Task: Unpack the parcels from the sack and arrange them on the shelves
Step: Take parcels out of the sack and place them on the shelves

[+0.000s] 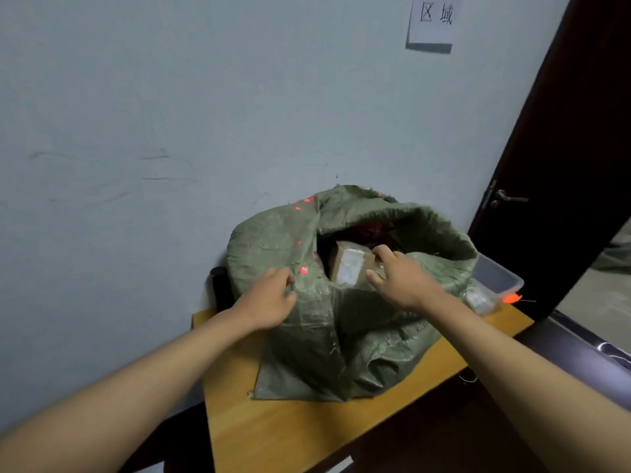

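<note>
- Sack point(341, 319): a green woven one with red markings stands on a small wooden table point(293, 435) against the pale wall, its mouth open and facing up toward the camera.
- Left hand point(269, 298) grips the near-left rim of the sack, fingers curled into the fabric, holding the mouth open.
- Right hand point(399, 278) reaches over the near-right rim with thumb and fingers spread fairly wide around the corner of a brown cardboard parcel point(348, 266); whether the grasp has closed on it I cannot tell.
- Parcel lies just inside the mouth, tilted, a pale label or tape across its top; something dark red shows behind it, too dim to name.
- Step in hand, as I judge it: lifting the first parcel out. Doing it well means keeping the left hand's hold firm so the rim does not fold over the box, closing the right hand across two opposite faces, and drawing the box straight up through the opening.
- Loose fabric slumped on the right rim may snag the box on its way out.
- Clear plastic bin point(498, 274) sits just behind the sack on the right, with an orange item at its near edge.
- Dark door point(577, 148) with a lever handle stands at far right; a paper sign point(433, 18) hangs on the wall above.
- Shelves are not in view.
</note>
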